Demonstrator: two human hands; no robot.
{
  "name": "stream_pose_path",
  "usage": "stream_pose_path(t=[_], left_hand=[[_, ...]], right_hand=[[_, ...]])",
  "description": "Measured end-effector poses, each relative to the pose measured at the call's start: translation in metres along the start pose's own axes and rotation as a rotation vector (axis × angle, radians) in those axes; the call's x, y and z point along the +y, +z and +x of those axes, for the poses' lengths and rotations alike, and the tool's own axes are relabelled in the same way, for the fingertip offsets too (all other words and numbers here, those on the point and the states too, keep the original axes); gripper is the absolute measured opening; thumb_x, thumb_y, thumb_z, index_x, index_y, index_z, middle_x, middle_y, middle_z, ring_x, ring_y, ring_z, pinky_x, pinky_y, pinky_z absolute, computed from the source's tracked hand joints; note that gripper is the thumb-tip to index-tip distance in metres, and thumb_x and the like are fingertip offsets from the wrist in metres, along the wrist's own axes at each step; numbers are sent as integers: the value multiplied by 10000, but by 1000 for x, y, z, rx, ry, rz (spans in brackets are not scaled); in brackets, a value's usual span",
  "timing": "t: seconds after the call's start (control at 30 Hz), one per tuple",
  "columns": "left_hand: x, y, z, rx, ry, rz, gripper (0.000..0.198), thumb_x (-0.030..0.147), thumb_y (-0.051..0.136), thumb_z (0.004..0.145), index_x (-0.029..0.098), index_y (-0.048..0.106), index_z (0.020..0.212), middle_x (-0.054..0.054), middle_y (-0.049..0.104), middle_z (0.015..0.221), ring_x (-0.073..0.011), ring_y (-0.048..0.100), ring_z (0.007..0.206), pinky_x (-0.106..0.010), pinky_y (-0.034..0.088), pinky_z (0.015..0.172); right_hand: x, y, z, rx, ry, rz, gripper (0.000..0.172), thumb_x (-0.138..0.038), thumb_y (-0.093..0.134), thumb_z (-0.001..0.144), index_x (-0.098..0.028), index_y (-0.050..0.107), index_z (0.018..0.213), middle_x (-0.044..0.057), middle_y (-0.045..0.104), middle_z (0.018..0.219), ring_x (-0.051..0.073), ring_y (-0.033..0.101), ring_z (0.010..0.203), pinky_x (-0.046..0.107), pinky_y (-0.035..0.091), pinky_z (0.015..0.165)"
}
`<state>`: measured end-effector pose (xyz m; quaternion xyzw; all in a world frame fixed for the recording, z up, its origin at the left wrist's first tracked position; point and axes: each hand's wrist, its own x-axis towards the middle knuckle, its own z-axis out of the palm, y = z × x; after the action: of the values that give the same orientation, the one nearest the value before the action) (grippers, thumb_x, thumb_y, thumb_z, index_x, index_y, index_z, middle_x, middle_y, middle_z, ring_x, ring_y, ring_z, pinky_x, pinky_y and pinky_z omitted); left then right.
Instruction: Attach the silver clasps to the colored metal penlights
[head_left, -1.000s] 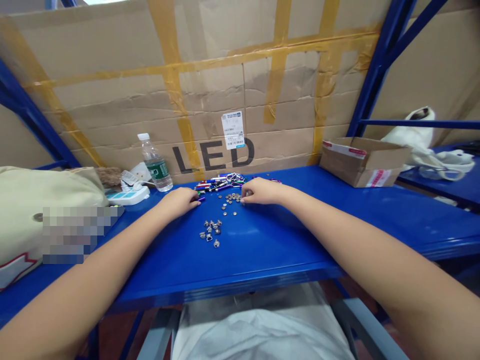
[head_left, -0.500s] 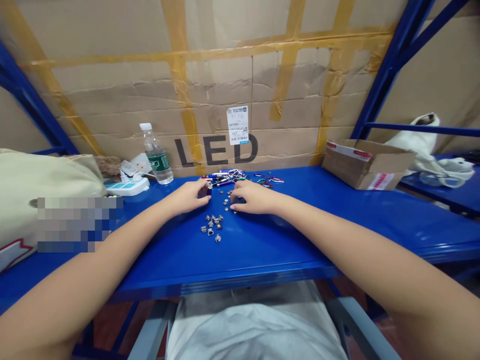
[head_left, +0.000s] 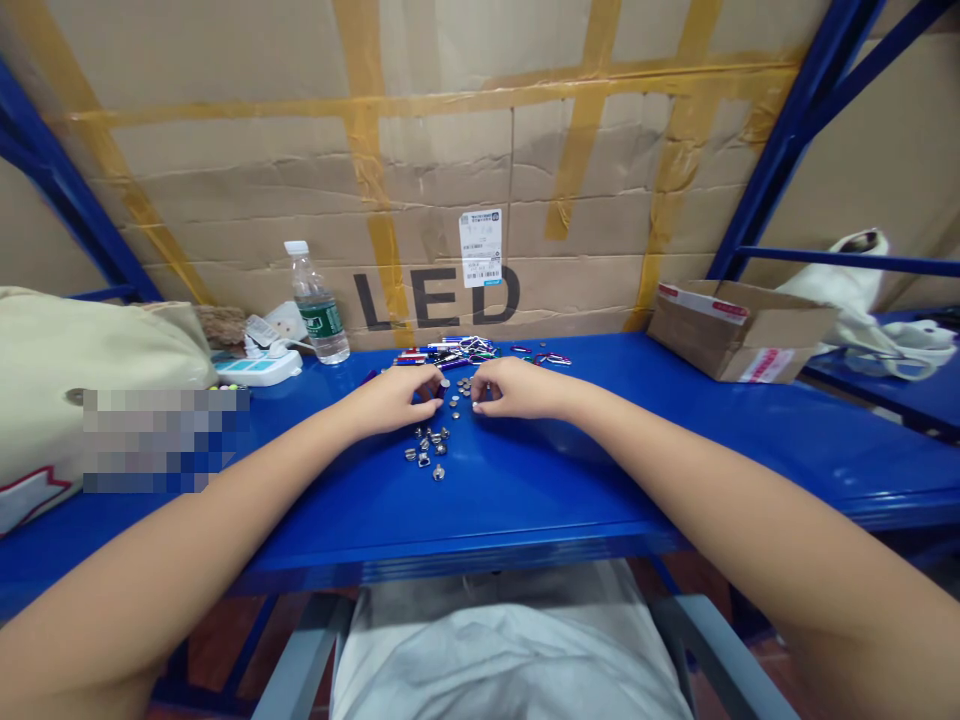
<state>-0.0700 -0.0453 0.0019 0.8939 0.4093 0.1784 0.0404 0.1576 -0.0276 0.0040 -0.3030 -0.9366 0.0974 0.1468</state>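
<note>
My left hand (head_left: 397, 395) is closed around a small dark purple tube (head_left: 443, 391), its silvery end showing at the fingertips. Just across from it, my right hand (head_left: 517, 388) curls down close to the table with thumb and fingers together; what they pinch, if anything, is too small to make out. Between the hands lie several small round silvery discs (head_left: 454, 402), like button cells. Nearer to me is a loose group of small shiny metal end pieces (head_left: 424, 459). Behind the hands sits a pile of coloured metal tubes and carabiner clips (head_left: 465, 348).
All this lies on a blue table (head_left: 525, 500) against a taped cardboard wall (head_left: 585, 280). A water bottle (head_left: 320, 315), a white power strip (head_left: 259, 370) and a pale bag (head_left: 97, 350) stand left. An open cardboard box (head_left: 739, 335) stands right.
My left hand has moved slightly right with the purple tube, closer to my right hand. My right hand has shifted a little. The view has moved slightly.
</note>
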Motion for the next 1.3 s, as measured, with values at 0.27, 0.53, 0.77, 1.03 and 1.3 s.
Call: stream_pose_path(t=[0.27,0.53,0.77,1.03,1.3], left_hand=[[0,-1,-1,9,-1,28,195,330,537,805,183,601,917,-38,656,814,-181,598,731,-288,462,712],[-4,-1,-1,-4,1,37,226,339,534,814,186,612,961,-47,676,856,-192,613,764,-296,463,715],[-3,-2,0,-41,-4,38,215,316,539,826,183,609,979,-51,690,898,-191,629,795,-296,461,725],[-7,-1,-1,-35,18,45,216,300,532,840,185,616,1003,-44,694,910,-184,633,806,-280,463,720],[-7,-1,0,-29,35,82,250,302,532,835,164,620,1024,-52,689,912,-181,629,809,-280,476,740]], right_hand=[[2,2,0,-81,-25,18,88,-202,618,770,-170,692,806,40,691,840,146,592,746,246,425,685],[9,9,7,40,74,-176,158,-189,593,814,-153,714,910,87,674,915,184,583,812,280,416,737],[4,4,4,-22,26,-122,94,-133,644,784,-150,724,832,64,661,889,155,590,798,264,433,750],[-6,-1,1,-52,-91,-90,123,-216,626,840,-167,737,866,65,683,880,171,593,840,284,431,786],[-9,24,14,62,-11,-72,153,-228,615,844,-164,738,908,73,693,926,169,606,828,263,427,754]])
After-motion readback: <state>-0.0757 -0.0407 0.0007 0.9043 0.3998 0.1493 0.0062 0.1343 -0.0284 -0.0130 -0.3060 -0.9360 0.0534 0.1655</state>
